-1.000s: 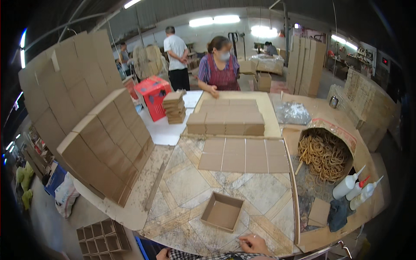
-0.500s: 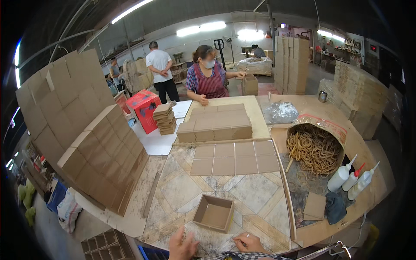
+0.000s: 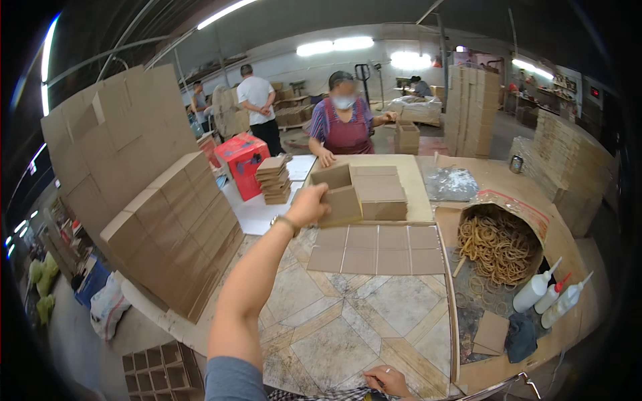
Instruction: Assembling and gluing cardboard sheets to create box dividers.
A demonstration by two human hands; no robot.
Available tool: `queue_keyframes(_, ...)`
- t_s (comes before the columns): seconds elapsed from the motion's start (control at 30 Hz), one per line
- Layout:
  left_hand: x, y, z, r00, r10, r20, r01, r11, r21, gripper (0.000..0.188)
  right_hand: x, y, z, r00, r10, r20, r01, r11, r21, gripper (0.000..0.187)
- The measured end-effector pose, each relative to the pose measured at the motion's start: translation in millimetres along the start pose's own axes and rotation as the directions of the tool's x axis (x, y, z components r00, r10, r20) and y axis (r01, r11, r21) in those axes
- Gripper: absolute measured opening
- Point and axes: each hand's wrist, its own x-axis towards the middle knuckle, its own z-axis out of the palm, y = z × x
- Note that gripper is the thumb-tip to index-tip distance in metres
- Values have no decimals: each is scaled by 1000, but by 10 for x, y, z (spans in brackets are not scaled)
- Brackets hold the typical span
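Observation:
My left hand [image 3: 309, 207] reaches far over the table and grips an open brown cardboard box [image 3: 342, 206] by its near left side. The box is tilted and hides the left part of a low block of stacked cardboard pieces [image 3: 384, 211]. Nearer me, flat brown cardboard panels [image 3: 378, 257] lie in two rows with light lines between them. By the table's front edge rests my right hand [image 3: 389, 381], its fingers curled together; whatever they may hold is hidden.
A sack of rubber bands [image 3: 501, 234] lies on the right, near white glue bottles [image 3: 533, 293] and a dark cloth [image 3: 520, 337]. Tall cardboard stacks [image 3: 170, 234] stand left, beside a red box [image 3: 242, 164]. Across the table a masked co-worker [image 3: 342, 123] touches a small box.
The open box was on the near tabletop; my left hand has taken hold of it and carried it forward to the stacked pieces. My right hand stays near the edge.

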Motion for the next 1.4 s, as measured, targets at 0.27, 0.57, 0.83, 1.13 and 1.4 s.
queue_keyframes(0.27,101,-366,-70,999,-26,29,23,994,107,35,-170,275,144,970,221,101,-217,975,-54,31)
queue_keyframes(0.57,1,-402,-19,996,-62,56,55,990,128,33,-231,479,241,984,158,78,-155,987,-38,24)
queue_keyframes(0.83,-239,-390,-22,999,-26,30,22,992,123,29,-194,418,168,995,43,90,-48,997,53,15)
queue_keyframes(1.13,-891,-374,-151,997,-25,76,14,990,138,25,-70,282,132,999,-30,18,32,995,-93,16)
queue_keyframes(1.4,-3706,302,-577,947,-131,-294,187,967,174,21,-137,199,93,994,108,-13,-109,988,-109,10)
